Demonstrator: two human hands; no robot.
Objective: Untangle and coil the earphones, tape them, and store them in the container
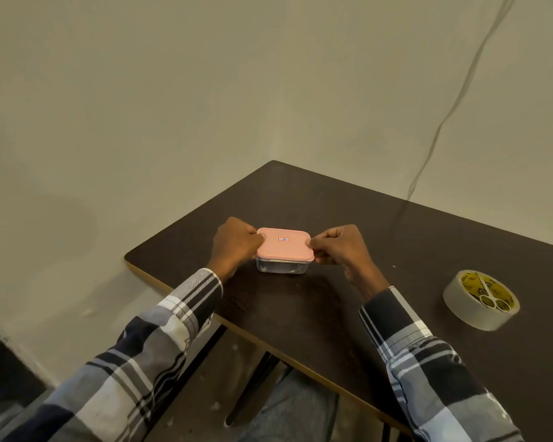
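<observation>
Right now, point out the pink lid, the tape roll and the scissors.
pink lid point(283, 245): head view, middle of its top.
tape roll point(463, 306): head view, its pale outer band.
scissors point(492, 301): head view, handle loops atop the roll.

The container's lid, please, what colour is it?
The lid is pink, seen in the head view.

A dark brown desk point(380, 237) with a lighter edge band stands with its far corner pushed into the corner of plain cream walls point(141, 90). A thin cable point(454, 106) hangs down the right wall and reaches the desk's far right edge. Under the desk's near edge, dark legs point(253, 384) stand on a speckled grey floor point(205, 393). A dark object at the lower left is too cropped to identify.
</observation>
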